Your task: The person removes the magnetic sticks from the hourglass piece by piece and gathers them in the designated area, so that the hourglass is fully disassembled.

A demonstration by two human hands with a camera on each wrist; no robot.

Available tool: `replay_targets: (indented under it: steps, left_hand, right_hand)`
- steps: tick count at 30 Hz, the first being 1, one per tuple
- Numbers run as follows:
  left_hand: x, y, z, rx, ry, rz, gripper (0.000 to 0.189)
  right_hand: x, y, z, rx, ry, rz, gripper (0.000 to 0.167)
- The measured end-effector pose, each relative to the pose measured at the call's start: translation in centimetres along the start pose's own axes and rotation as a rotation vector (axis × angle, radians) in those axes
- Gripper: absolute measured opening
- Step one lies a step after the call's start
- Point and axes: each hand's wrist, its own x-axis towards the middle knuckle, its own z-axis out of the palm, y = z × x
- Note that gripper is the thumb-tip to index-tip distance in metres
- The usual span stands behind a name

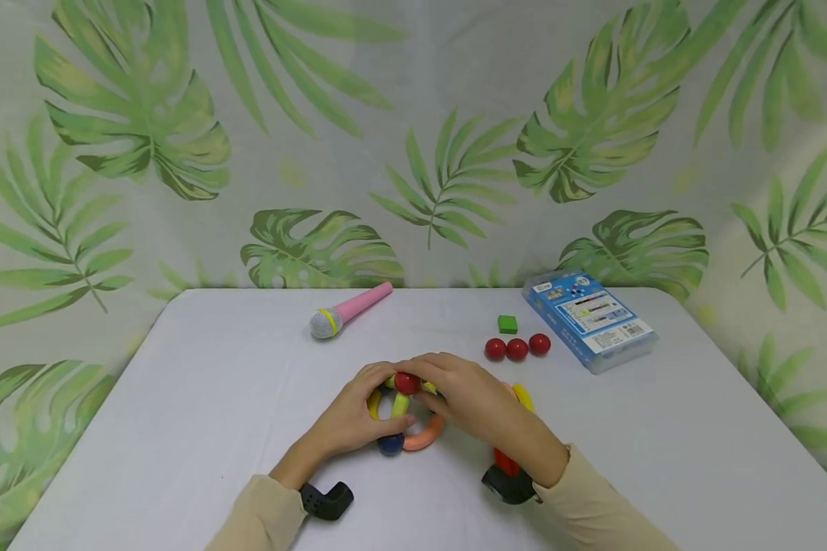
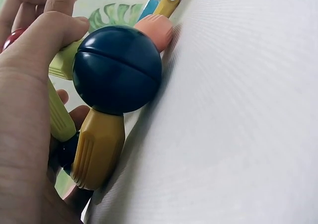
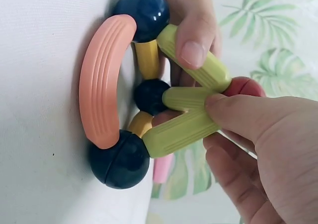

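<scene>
Three dark blue balls [image 3: 119, 159] were linked by an orange curved stick [image 3: 99, 80] and yellow curved sticks [image 2: 102, 147] at the near middle of the bench [image 1: 179, 428], and lime sticks [image 3: 181, 132] were joined above them at one red ball [image 1: 406, 383]. The lime sticks were clasped by the left grip [image 1: 354, 409] and pinched beside the red ball by the right grip [image 1: 470, 390]. Farther back, a pink microphone [image 1: 344, 310], three loose red balls [image 1: 517, 350], a green block [image 1: 507, 324] and a blue box [image 1: 589, 317] were laid.
</scene>
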Motion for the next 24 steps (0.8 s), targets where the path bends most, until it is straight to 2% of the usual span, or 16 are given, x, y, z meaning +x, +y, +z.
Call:
replay_targets:
  steps: [7, 17, 24]
  left_hand:
    - [0.01, 0.01, -0.05, -0.016, -0.001, -0.011, 0.056]
    - [0.00, 0.17, 0.12, -0.017, -0.007, -0.011, 0.055]
    - [0.14, 0.23, 0.05, -0.003, -0.010, -0.010, 0.055]
  right_hand:
    - [0.17, 0.00, 0.27, 0.040, 0.052, 0.006, 0.047]
    - [-0.08, 0.04, 0.40, 0.096, 0.065, 0.026, 0.048]
    - [-0.11, 0.17, 0.49, 0.096, 0.082, 0.022, 0.048]
